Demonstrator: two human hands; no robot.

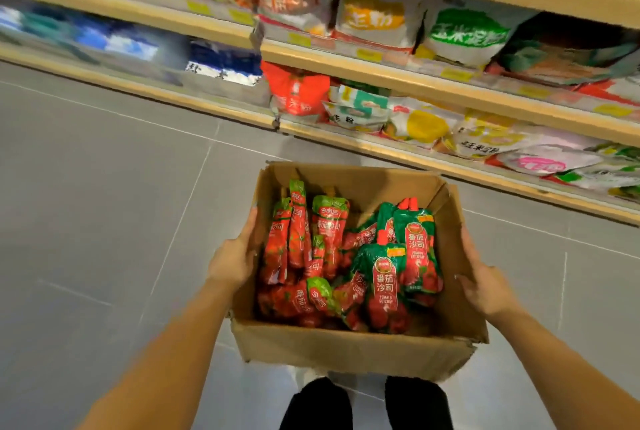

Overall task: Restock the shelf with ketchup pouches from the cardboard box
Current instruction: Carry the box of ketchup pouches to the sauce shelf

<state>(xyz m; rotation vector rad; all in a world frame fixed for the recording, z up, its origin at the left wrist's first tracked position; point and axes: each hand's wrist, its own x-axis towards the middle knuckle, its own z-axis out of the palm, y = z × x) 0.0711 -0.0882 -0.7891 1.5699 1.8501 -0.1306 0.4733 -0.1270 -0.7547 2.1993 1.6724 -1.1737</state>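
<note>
An open cardboard box [346, 350] is held up in front of me above the floor. Inside lie several red and green ketchup pouches [384, 280], some standing on end, some lying flat. My left hand [235, 256] grips the box's left wall, fingers flat against the outside. My right hand [485, 287] grips the right wall the same way. The wooden shelf [433, 83] runs across the upper right, with several tiers.
The shelf tiers hold bagged flour and starch packs [464, 31], with yellow price tags on the edges. Blue packs [221, 62] fill the shelf further left. Grey tiled floor [104, 204] spreads to the left. My black-trousered legs [367, 405] show below the box.
</note>
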